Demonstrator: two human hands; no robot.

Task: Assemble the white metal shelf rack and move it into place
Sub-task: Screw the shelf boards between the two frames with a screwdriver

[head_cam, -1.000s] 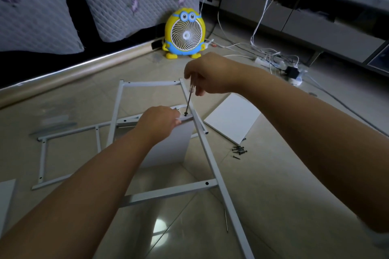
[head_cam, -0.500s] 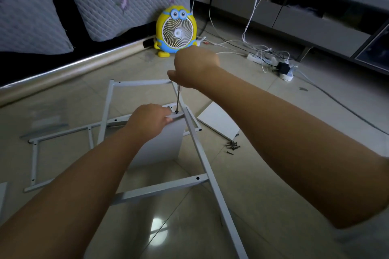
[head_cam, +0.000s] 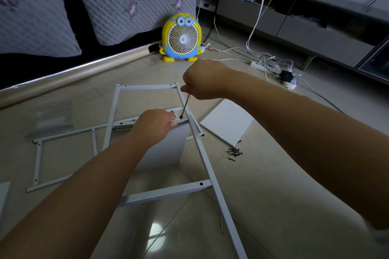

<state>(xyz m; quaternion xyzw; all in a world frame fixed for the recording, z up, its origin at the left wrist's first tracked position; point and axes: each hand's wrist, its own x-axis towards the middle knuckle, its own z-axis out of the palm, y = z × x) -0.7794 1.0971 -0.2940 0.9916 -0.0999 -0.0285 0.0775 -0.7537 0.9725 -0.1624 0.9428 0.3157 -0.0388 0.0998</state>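
A white metal side frame [head_cam: 207, 166] stands tilted over the tiled floor, its long rail running from the far centre toward me. My left hand [head_cam: 154, 125] grips the top edge of a white shelf panel [head_cam: 166, 147] held upright against the frame's crossbar. My right hand [head_cam: 203, 79] holds a screwdriver [head_cam: 185, 106], its tip down on a screw at that crossbar. A second white frame [head_cam: 63, 136] lies flat on the floor to the left. Another white panel [head_cam: 227, 122] lies flat on the right.
A small pile of black screws [head_cam: 234, 152] lies beside the flat panel. A yellow cartoon fan [head_cam: 181, 38] stands at the back. Cables and a power strip [head_cam: 271, 65] spread over the floor behind my right arm. A plastic bag [head_cam: 52, 120] lies at the left.
My hands stay at the same joint. My right hand has turned on the screwdriver handle, and the camera has shifted slightly.
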